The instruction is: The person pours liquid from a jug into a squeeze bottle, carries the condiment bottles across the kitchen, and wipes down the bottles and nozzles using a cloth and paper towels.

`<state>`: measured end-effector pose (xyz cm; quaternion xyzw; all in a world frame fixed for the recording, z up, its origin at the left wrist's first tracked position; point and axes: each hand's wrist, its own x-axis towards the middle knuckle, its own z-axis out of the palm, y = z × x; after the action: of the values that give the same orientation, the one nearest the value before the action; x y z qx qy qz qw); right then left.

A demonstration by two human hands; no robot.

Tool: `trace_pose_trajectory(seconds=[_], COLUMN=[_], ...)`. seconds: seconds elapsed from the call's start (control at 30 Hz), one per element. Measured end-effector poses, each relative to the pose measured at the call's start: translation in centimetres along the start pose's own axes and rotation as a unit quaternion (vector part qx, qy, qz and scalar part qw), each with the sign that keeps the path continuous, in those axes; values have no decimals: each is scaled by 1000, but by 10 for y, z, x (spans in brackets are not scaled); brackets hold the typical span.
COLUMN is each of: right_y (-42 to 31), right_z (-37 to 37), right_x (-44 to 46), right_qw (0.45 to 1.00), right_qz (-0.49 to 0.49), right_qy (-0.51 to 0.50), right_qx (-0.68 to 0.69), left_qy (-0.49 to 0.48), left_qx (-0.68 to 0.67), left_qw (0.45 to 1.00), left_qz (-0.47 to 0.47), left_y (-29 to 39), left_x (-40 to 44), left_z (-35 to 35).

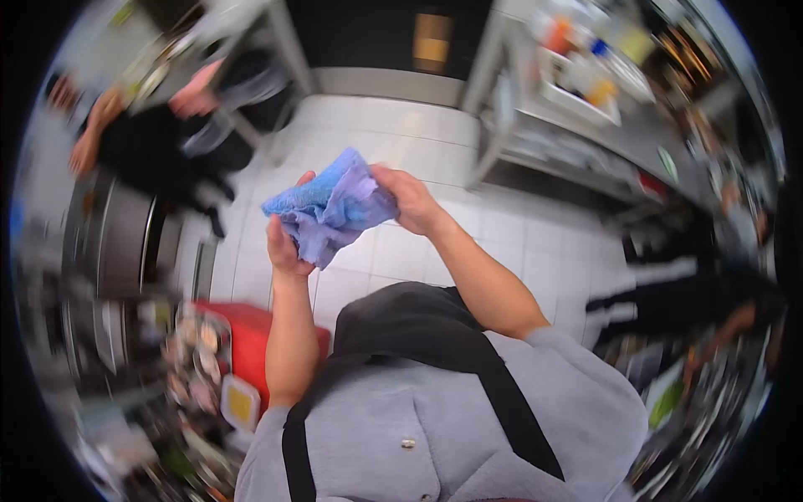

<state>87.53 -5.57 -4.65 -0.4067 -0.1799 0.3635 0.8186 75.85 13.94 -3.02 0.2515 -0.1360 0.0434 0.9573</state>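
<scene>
A crumpled blue and lilac cloth (339, 205) is held up between my two hands, over the tiled floor. On its left side my left hand (288, 243) grips it, thumb in front and fingertips showing at the upper edge. From the right, my right hand (407, 199) pinches the cloth's other side, its fingers partly hidden behind the fabric. The cloth is bunched in loose folds, with a bluer part toward the upper left.
White floor tiles (385, 142) lie ahead. A metal table (535, 105) with a white bin (577, 92) stands at right. Dark trash bins (255, 88) are at upper left. A red container (242, 335) sits near my left arm. People in dark clothing work on both sides.
</scene>
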Motion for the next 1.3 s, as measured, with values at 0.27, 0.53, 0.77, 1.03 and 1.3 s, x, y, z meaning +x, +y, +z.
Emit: trace_pose_trajectory(seconds=[0.27,0.53,0.77,1.03,1.3], right_y=[-93,-204,-219,-297,-372], right_z=[-174,-303,-373,-483,-558], right_x=[-104,-92,-152,-232,-280], right_qw=[962,913,745,798,850], right_qz=[-60,-9,-114,-441,-369], right_qy=[180,238,657,239,232], right_qx=[-198,-332,-12,335,298], left_qy=[115,-9,-279,-328,212], left_qx=[76,303,555,466,588], left_qw=[941,890,650,788,764], left_qz=[-309,-340,-438,-231,-159], left_y=[-181,-272,-414,-548,-603], left_x=[109,285,426,484,590], left_z=[-29,-12,103,150,-33])
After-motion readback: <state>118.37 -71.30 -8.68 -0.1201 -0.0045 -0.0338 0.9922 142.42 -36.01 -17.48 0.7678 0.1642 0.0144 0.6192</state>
